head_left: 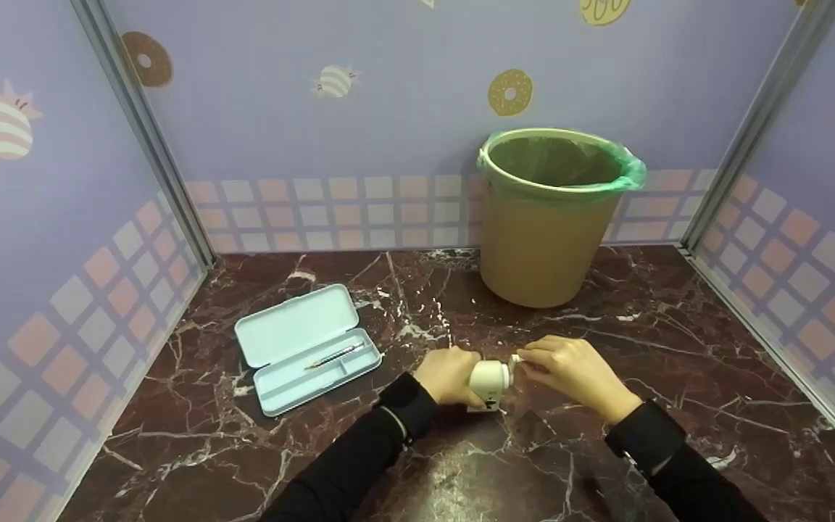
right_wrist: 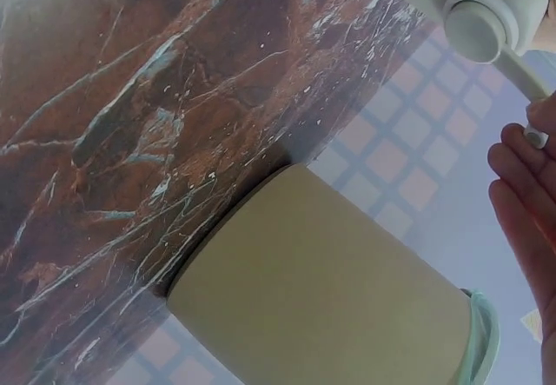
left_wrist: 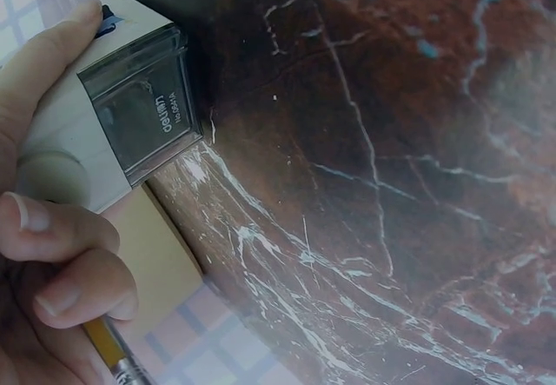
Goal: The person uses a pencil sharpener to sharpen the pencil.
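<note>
White plastic construction: crank-type pencil sharpener (head_left: pixel 488 384), located inside the left grip (head_left: pixel 448 375), crank side toward the right grip (head_left: pixel 570 370). Left grip: clenched around the housing, apparently to brace it against turning force. Right grip: pinching the outer end of the crank (right_wrist: pixel 525 78), away from the hub (right_wrist: pixel 473 30), presumably for leverage. Crank orientation: likely chosen to keep the two wrists apart. Contact between sharpener base and tabletop (head_left: pixel 678 341): hidden, cannot tell.

Sharpener appearance: smooth, pale, rounded at the top, with small dark markings on the face nearest the forearms. Just ahead of the fingers of the left grip: smoky transparent drawer (left_wrist: pixel 143 111), light lettering on the front, apparently seated in the housing; probably see-through to show the fill level. Beside the curled fingers of the left grip: yellow-and-silver rod (left_wrist: pixel 106 341), mostly hidden, possibly a pencil; insertion in the sharpener, cannot tell.

Left of the left grip: light-blue pencil case (head_left: pixel 296 328), opened flat, likely for ready access; one patterned writing instrument (head_left: pixel 334 355) in the tray. Beyond both grips, well apart: tan bin (head_left: pixel 544 239) with green liner (head_left: pixel 635 174), folded over the rim, probably to prevent slipping.
</note>
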Demonstrator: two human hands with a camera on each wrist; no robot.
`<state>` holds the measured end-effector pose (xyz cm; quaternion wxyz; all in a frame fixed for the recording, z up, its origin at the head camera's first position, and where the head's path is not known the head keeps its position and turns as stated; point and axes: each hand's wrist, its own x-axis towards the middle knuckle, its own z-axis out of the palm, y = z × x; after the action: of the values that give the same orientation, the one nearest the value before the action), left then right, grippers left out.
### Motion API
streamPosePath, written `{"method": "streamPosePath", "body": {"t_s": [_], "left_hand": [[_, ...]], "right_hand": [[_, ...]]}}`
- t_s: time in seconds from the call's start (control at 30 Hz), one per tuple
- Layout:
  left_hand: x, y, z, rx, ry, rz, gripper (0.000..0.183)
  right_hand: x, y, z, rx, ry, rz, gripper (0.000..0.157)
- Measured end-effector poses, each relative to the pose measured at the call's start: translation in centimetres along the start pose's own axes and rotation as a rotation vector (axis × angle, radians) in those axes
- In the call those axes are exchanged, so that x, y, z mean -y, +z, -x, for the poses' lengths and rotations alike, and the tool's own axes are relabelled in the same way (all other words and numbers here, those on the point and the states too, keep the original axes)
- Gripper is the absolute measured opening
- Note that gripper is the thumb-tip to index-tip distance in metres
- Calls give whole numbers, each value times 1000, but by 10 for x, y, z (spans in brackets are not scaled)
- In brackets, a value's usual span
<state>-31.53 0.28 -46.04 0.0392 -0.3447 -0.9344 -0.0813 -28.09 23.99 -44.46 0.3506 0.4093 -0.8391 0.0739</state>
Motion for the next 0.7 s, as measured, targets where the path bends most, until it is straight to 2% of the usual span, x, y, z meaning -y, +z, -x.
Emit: {"method": "streamPosePath", "body": {"t_s": [0.4,0.7], "left_hand": [[2,0,0,-10,22,-7,44],[1,3,1,-18,1,7,45]], "right_hand": [[-1,3,-6,59,73,35,24],[-3,16,-14,155,160,61,15]]}}
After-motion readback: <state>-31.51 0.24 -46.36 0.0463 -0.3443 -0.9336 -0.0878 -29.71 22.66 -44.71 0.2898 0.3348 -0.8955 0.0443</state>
